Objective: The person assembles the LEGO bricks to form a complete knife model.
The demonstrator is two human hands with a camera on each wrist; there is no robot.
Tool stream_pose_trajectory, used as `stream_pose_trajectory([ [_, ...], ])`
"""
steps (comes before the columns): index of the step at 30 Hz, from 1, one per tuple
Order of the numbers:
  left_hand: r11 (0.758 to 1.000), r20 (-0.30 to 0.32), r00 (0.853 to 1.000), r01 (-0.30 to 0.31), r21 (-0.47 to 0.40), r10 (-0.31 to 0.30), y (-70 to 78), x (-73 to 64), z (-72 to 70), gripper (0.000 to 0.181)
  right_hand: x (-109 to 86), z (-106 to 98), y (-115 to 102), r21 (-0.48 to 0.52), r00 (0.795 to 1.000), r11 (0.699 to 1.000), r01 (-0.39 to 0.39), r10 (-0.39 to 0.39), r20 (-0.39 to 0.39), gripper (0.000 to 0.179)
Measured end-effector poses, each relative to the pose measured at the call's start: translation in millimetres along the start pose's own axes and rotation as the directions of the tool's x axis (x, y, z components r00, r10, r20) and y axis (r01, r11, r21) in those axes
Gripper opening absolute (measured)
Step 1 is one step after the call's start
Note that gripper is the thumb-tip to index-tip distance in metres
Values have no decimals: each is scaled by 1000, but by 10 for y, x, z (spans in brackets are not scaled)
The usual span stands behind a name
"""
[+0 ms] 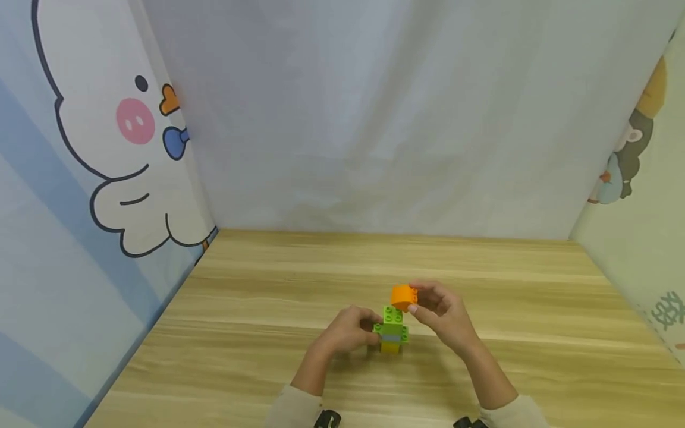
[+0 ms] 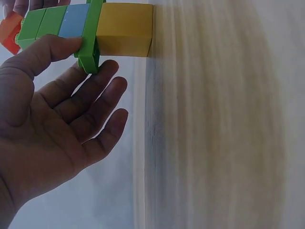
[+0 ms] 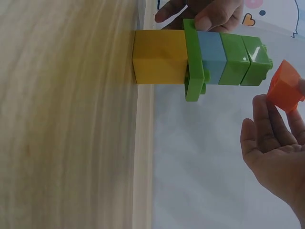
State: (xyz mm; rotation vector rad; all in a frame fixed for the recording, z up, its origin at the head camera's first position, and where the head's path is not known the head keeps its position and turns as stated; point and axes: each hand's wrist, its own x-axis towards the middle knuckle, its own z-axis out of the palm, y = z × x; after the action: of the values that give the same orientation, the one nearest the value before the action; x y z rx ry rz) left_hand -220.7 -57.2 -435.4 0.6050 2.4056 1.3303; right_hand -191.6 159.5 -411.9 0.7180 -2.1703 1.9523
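Observation:
A small tower of toy building bricks stands upright on the wooden table: a yellow brick [image 3: 161, 57] at the bottom, a wider green plate [image 3: 192, 62] over it, then a blue brick [image 3: 212, 57] and two green bricks [image 3: 233, 59] with studs on top. My left hand [image 1: 348, 330] pinches one end of the green plate, thumb on one side and index finger on the other. My right hand [image 1: 446, 318] holds an orange brick [image 1: 401, 296] with a rounded side between thumb and fingers. In the right wrist view this brick is tilted, slightly apart from the tower's top.
The wooden table [image 1: 257, 279] spreads around the tower. Behind it hangs a pale cloth [image 1: 374, 119]. A wall with a cartoon duck [image 1: 96, 119] rises on the left, and a light printed wall [image 1: 642, 255] on the right.

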Motion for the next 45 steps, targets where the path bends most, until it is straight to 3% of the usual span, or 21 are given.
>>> stream_pose_trajectory([
  [15, 1000, 23, 999, -27, 3, 27, -28, 7, -15, 29, -2, 50, 46, -78, 998, 996, -32, 36, 49, 34],
  [33, 999, -46, 998, -41, -5, 41, -75, 4, -24, 26, 2, 86, 46, -121, 998, 992, -44, 50, 49, 31],
  [38, 999, -53, 998, -42, -14, 41, -88, 28, -28, 26, 31, 132, -79, -160, 998, 986, -51, 56, 28, 28],
  [45, 999, -49, 998, -34, -12, 33, -62, 19, -33, 25, 43, 195, -220, -234, 1000, 972, 4, 4, 31, 25],
])
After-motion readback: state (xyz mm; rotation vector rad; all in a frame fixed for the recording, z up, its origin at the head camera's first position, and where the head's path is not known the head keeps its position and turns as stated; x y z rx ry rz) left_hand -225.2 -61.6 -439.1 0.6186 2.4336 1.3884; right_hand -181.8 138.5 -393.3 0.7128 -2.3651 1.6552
